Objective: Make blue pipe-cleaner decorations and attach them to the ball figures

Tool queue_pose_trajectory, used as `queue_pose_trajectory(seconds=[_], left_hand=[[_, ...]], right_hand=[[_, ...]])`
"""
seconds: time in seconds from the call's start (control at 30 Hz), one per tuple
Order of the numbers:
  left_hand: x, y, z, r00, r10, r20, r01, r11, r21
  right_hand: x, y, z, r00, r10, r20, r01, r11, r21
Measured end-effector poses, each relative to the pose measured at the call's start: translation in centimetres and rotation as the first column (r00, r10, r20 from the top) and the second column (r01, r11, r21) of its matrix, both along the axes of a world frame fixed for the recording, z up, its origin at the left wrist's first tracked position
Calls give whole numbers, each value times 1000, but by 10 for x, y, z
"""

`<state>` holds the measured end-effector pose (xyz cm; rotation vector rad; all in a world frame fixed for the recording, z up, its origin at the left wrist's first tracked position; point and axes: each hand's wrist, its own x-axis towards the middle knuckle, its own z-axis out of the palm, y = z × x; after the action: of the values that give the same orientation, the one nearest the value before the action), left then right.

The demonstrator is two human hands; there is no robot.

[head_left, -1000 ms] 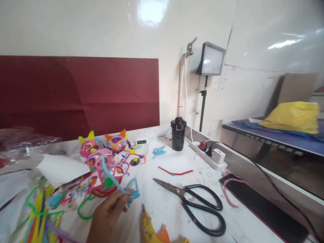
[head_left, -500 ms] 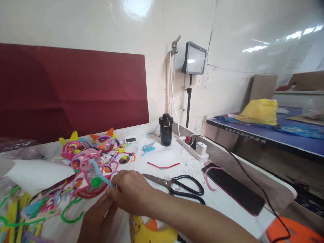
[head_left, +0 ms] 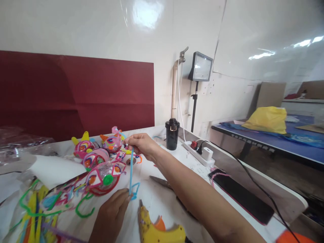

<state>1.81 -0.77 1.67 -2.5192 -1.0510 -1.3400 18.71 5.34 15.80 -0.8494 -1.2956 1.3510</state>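
A light blue pipe cleaner (head_left: 131, 168) is stretched upright between my two hands. My right hand (head_left: 141, 144) pinches its upper part, and a pale blue curve with a pink tip shows beyond the fingers. My left hand (head_left: 112, 211) pinches the lower end, where a small bent blue loop (head_left: 136, 191) sticks out to the right. Below it lies a yellow hot glue gun (head_left: 157, 229) with an orange trigger. Scissors (head_left: 160, 182) are mostly covered by my right forearm. Left of my hands sit several colourful decorated fish-like figures (head_left: 103, 177).
Green, yellow and other pipe cleaners (head_left: 37, 216) are piled at the left, near clear plastic (head_left: 22, 141). A black cup (head_left: 172, 136), a white power strip (head_left: 194, 152) and a dark phone (head_left: 240, 197) stand or lie at the right. A black cable (head_left: 253, 175) runs along that edge.
My right hand has risen away from my left, drawing the blue pipe cleaner out between them. The hands were together before. My forearm now covers more of the scissors, and the view has shifted slightly.
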Motion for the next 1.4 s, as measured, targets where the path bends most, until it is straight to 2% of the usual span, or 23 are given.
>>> queue_pose_trajectory(seconds=[0.17, 0.37, 0.5, 0.63, 0.73, 0.83, 0.93, 1.03, 1.1, 1.17, 1.3, 1.4], left_hand=[[1, -3, -2, 999, -24, 35, 27, 997, -79], [1, -8, -1, 980, -171, 100, 188, 963, -192], [3, -11, 9, 948, -165, 273, 263, 889, -374], [2, -14, 21, 926, -137, 352, 322, 775, -545], [1, -15, 25, 911, -121, 395, 362, 697, -619], [0, -16, 25, 883, -53, 466, 383, 654, -653], [1, -16, 23, 823, 39, 567, 430, 610, -666], [2, -16, 23, 770, 102, 630, 466, 585, -664], [2, -16, 23, 769, 104, 630, 463, 588, -663], [1, -16, 24, 793, 82, 603, 442, 604, -663], [1, -16, 24, 863, 23, 504, 365, 662, -655], [2, -16, 24, 893, 0, 450, 320, 702, -636]], right_hand=[[6, 29, 12, 999, -32, -9, 32, 999, -27], [21, 66, 12, 991, -118, 60, 119, 992, -27], [29, 85, 8, 968, -169, 184, 181, 982, -52], [32, 100, 2, 927, -221, 304, 252, 965, -66], [34, 109, -5, 885, -244, 396, 293, 954, -68], [38, 113, -17, 834, -233, 500, 303, 951, -63], [40, 109, -34, 771, -156, 618, 262, 961, -85], [37, 98, -52, 689, -13, 724, 172, 974, -146], [33, 87, -59, 634, 49, 772, 128, 978, -167], [29, 73, -61, 601, 32, 799, 106, 987, -120], [18, 37, -52, 643, -103, 759, 63, 995, 81], [6, 5, -45, 704, -36, 709, -60, 992, 110]])
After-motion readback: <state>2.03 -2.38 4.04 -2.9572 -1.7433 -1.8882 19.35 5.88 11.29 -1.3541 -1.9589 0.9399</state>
